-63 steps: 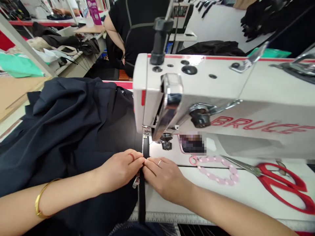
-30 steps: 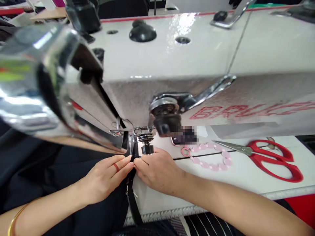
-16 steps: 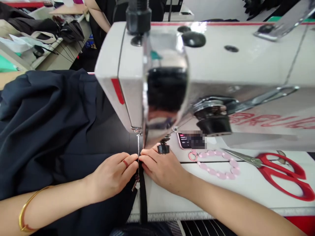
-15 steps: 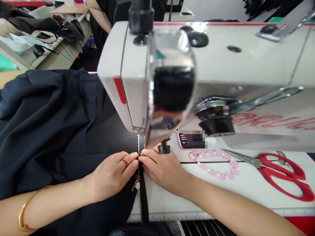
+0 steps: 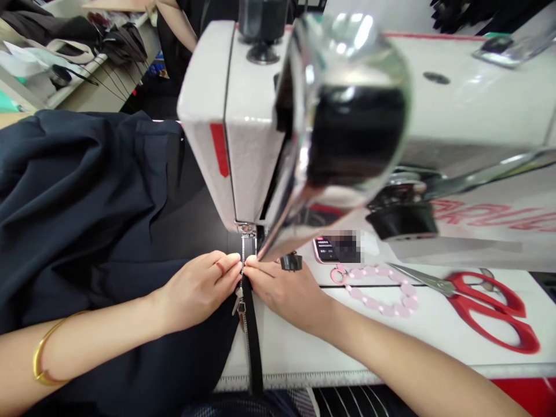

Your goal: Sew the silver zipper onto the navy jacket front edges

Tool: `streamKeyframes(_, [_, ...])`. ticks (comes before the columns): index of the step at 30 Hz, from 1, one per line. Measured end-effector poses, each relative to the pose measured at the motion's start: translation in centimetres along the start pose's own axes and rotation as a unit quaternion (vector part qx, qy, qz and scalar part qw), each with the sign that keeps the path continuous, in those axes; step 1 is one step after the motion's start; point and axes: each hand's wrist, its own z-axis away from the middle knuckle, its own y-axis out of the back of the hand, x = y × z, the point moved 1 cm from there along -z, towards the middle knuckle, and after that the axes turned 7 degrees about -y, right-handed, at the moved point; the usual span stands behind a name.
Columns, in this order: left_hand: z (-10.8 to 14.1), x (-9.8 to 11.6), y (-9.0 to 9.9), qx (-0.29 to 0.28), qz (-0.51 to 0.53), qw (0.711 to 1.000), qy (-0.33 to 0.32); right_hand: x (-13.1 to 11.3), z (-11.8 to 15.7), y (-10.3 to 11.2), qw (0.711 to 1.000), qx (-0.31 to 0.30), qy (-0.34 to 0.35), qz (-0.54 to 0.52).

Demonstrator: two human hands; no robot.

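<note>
Under the presser foot (image 5: 248, 230) of a white sewing machine (image 5: 204, 110) runs a metal-toothed zipper (image 5: 254, 347) on black tape, laid along the edge of navy fabric (image 5: 78, 191). My left hand (image 5: 191, 289), wearing a ring and a gold bangle, rests on the fabric with its fingertips pinched at the zipper's left side. From the other side my right hand (image 5: 291, 292) pinches the zipper tape, its fingertips almost touching the left ones. Just below the hands hangs the zipper pull (image 5: 238, 304). What lies beneath the fingertips is hidden.
Right of my right hand lie a phone (image 5: 325, 249), a pink beaded strap (image 5: 408, 295) and red-handled scissors (image 5: 467, 295). A ruler strip (image 5: 295, 379) runs along the table's front edge. Behind, part of another person (image 5: 176, 23) shows near a cluttered bench (image 5: 99, 75).
Both hands have slid a little away from me toward the presser foot, and the zipper with its pull has moved along with them. My viewpoint has shifted slightly.
</note>
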Motion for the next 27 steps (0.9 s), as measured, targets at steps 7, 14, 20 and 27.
streamKeyframes(7, [-2.3, -1.7, 0.6, 0.010, -0.140, 0.986, -0.086, 0.5, -1.3, 0.2, 0.995, -0.034, -0.066, 0.069])
streamKeyframes(14, [-3.7, -2.8, 0.9, 0.009, -0.202, 0.973, -0.106, 0.6, -1.6, -0.2, 0.990, -0.034, -0.134, 0.031])
streamKeyframes(20, [-3.7, -2.8, 1.2, 0.030, -0.186, 0.979, -0.081, 1.6, -1.4, -0.1, 0.980, 0.012, -0.151, -0.131])
streamKeyframes(27, [-3.1, -3.2, 0.9, 0.011, -0.105, 0.994, -0.033, 1.4, 0.2, 2.7, 0.783, 0.104, -0.251, -0.560])
